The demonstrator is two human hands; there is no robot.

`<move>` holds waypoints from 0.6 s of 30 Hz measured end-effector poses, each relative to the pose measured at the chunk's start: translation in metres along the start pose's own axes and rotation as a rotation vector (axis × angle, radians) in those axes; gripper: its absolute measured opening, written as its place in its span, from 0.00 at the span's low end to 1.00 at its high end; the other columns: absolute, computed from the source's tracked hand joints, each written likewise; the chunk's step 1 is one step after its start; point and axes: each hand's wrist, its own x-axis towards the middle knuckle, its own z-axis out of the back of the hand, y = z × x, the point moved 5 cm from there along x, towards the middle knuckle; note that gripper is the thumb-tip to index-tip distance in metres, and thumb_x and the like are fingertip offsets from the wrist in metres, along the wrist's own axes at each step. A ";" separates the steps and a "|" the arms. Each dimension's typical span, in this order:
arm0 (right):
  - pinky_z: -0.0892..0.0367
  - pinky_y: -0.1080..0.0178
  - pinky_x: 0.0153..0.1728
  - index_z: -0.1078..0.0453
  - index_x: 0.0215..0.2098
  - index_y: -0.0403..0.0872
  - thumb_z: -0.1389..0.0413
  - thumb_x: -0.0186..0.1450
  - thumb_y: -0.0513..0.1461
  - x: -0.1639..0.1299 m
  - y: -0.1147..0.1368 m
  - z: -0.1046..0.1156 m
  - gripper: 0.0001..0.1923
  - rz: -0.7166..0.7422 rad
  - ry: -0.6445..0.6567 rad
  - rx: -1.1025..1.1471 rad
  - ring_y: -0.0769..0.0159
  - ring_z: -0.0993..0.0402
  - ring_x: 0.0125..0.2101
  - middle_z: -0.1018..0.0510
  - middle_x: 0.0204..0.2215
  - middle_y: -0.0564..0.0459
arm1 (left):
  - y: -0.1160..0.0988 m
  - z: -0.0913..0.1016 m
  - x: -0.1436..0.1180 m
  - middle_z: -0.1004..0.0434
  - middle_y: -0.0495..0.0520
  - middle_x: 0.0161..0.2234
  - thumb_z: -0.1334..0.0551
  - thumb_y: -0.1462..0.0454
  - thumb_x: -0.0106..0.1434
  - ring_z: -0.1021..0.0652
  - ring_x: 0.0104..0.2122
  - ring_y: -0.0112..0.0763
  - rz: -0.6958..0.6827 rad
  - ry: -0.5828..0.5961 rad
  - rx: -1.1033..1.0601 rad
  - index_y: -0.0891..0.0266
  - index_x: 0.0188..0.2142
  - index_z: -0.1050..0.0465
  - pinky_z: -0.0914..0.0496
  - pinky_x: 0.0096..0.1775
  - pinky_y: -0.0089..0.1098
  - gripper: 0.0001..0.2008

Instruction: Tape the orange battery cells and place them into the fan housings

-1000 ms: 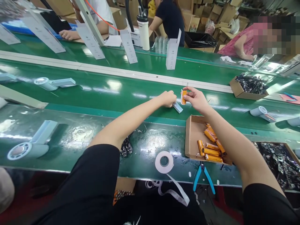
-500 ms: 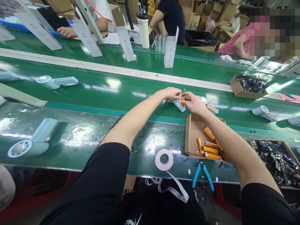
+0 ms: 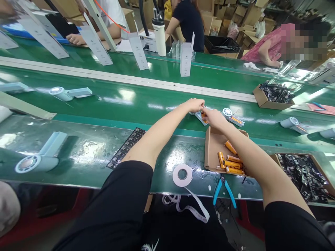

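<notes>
Both hands meet over the belt above a light-blue handheld fan [image 3: 199,116], whose handle lies toward me. My left hand [image 3: 195,105] is closed in a pinch; what its fingertips grip is too small to make out. My right hand [image 3: 214,118] is closed at the top of an orange wired battery [image 3: 204,118], which sits at the fan's handle and is partly covered by the fingers. Below my right forearm, a cardboard tray [image 3: 208,150] holds several more orange batteries [image 3: 233,164].
A white tape roll [image 3: 175,176] and blue-handled cutters [image 3: 228,190] lie near the bench edge. Black circuit boards [image 3: 125,148] are by my left forearm. Other fans [image 3: 227,112] lie along the belt. A box of black parts [image 3: 303,177] stands right. People sit across the line.
My hands have come together, and my right fingers now cover more of the battery, which sits lower against the fan handle. The view has shifted slightly, showing more of the circuit boards.
</notes>
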 end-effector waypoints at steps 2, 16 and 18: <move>0.24 0.51 0.48 0.31 0.69 0.49 0.44 0.76 0.38 0.002 0.006 0.000 0.24 0.012 0.018 -0.025 0.41 0.17 0.49 0.14 0.50 0.39 | -0.001 -0.001 0.001 0.16 0.53 0.54 0.39 0.60 0.70 0.19 0.54 0.41 0.000 -0.008 -0.010 0.53 0.54 0.23 0.28 0.51 0.32 0.14; 0.26 0.50 0.53 0.20 0.60 0.46 0.46 0.79 0.43 0.001 0.007 0.004 0.18 -0.047 0.006 -0.064 0.39 0.19 0.54 0.16 0.52 0.33 | -0.013 -0.006 0.012 0.14 0.53 0.52 0.39 0.61 0.70 0.18 0.51 0.39 -0.003 -0.051 -0.067 0.54 0.53 0.22 0.29 0.49 0.32 0.14; 0.26 0.48 0.53 0.19 0.58 0.45 0.45 0.79 0.42 -0.008 0.001 0.007 0.17 -0.072 -0.018 -0.068 0.38 0.18 0.53 0.15 0.50 0.32 | -0.014 -0.008 0.013 0.14 0.54 0.53 0.40 0.60 0.71 0.18 0.51 0.40 0.000 -0.058 -0.075 0.54 0.54 0.22 0.29 0.49 0.32 0.14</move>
